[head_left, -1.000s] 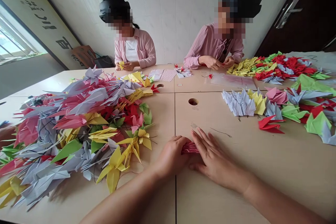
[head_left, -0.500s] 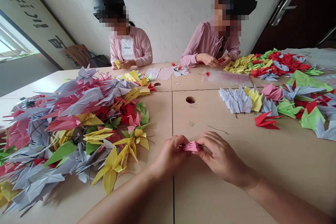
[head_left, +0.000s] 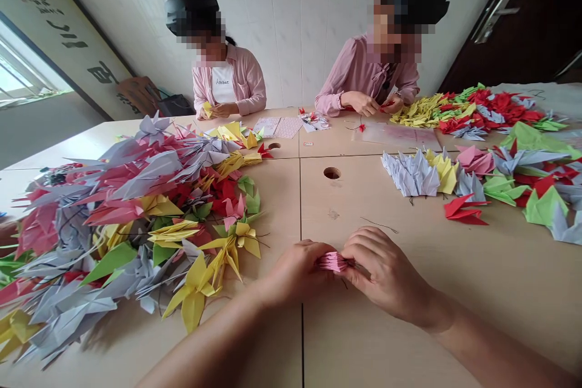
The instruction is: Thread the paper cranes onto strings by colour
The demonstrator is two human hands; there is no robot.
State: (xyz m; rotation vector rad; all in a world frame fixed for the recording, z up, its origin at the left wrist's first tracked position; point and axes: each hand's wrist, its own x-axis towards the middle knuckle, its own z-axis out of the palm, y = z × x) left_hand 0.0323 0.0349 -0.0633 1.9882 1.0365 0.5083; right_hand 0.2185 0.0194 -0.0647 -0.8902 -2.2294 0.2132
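Stack of pink folded paper (head_left: 333, 261) held between both hands at the near middle of the table (head_left: 364, 339), just right of the seam (head_left: 301, 206). Whether it touches the tabletop: cannot tell. Long axis runs roughly left to right, across the seam; layered edges face the wearer. Left end enters the left hand (head_left: 300, 270), fingers curled round it; right end pinched between thumb and fingers of the right hand (head_left: 379, 270). Short dark thread end (head_left: 344, 284) shows below the right fingertips.

Writing: "Ámbar" on the white shirt (head_left: 222, 86) of the co-worker at left of view (head_left: 251, 82). Dark characters on the framed panel (head_left: 63, 15), 川 and 百 legible. Small label (head_left: 308, 144) on the table, too small to read.

Counts: pink stack, 1. Co-workers opposite, 2; the second (head_left: 343, 76), in a pink blouse, holds something red. Table holes in view, 2: near one (head_left: 331, 173), far one (head_left: 274, 146). Red folded piece (head_left: 464, 211) lying before the right-hand group, 1. Loose thread (head_left: 379, 225) beyond the right hand, 1. Multicoloured paper heap (head_left: 150, 194), beside the left forearm: overlapping, not countable.
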